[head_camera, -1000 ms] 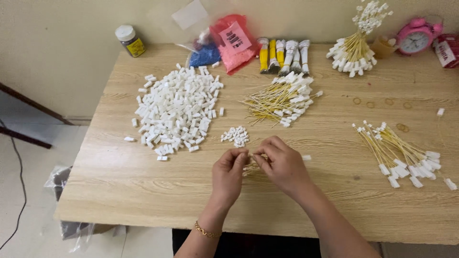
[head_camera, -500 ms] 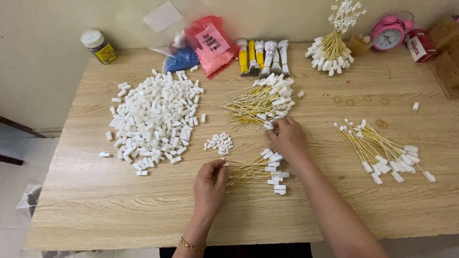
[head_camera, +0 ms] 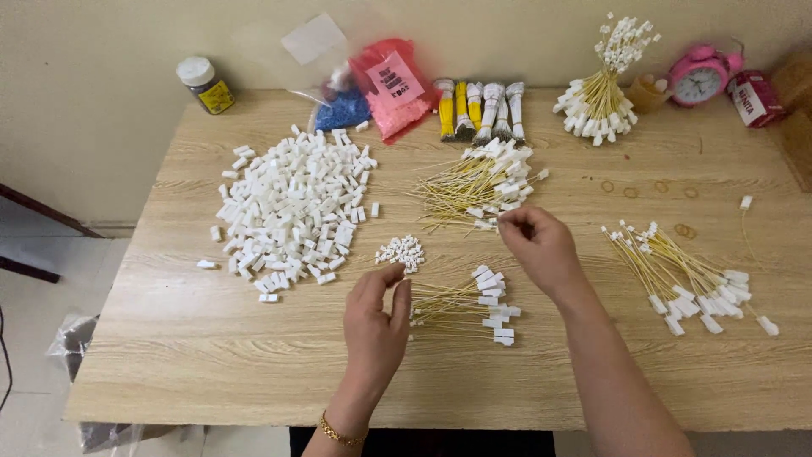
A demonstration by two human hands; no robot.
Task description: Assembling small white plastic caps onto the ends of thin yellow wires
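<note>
My right hand [head_camera: 541, 247] reaches to the near edge of a loose pile of thin yellow wires with white end pieces [head_camera: 478, 186], its fingertips pinched on one wire there. My left hand [head_camera: 376, 320] rests on the wooden table [head_camera: 211, 364] with nothing in it. Its fingertips touch the bare ends of a small laid-out bundle of yellow wires [head_camera: 465, 305]. A little heap of tiny white pieces [head_camera: 400, 251] lies just beyond that hand.
A big heap of white plastic blocks [head_camera: 288, 211] lies at the left and another pile of wires [head_camera: 685, 275] at the right. Along the back stand a jar [head_camera: 203, 85], blue and pink bags [head_camera: 381, 97], tied wire bundles [head_camera: 478, 110], an upright wire bunch [head_camera: 600, 93] and a pink alarm clock [head_camera: 698, 76].
My hands came apart from working together over the small bundle. The right hand went out to the far wire pile, and the left hand settled on the table by the bundle.
</note>
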